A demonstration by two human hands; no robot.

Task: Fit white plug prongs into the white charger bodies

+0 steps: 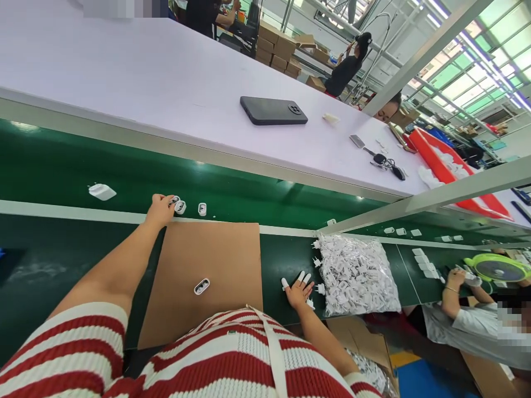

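Note:
At the far edge of the cardboard sheet (219,243), my left hand (160,210) pinches a small white plastic housing with a dark inside. A similar white housing (180,208) sits right against its fingertips, and another housing (202,209) stands a little to the right. One more open housing (202,286) lies on the cardboard. My right hand (299,292) is spread over the dark green bench, with white covers on its fingertips. Beside it are small white plug pieces (320,289) next to a clear bag (359,276) full of white parts. Nothing shows in its grasp.
A white shelf (166,83) runs above the green belt, carrying a black phone (274,111), keys (390,164) and a red tray (440,160). A white piece (102,192) lies left. Below right is an open carton (360,342). A co-worker (464,315) sits near a green fan (500,267).

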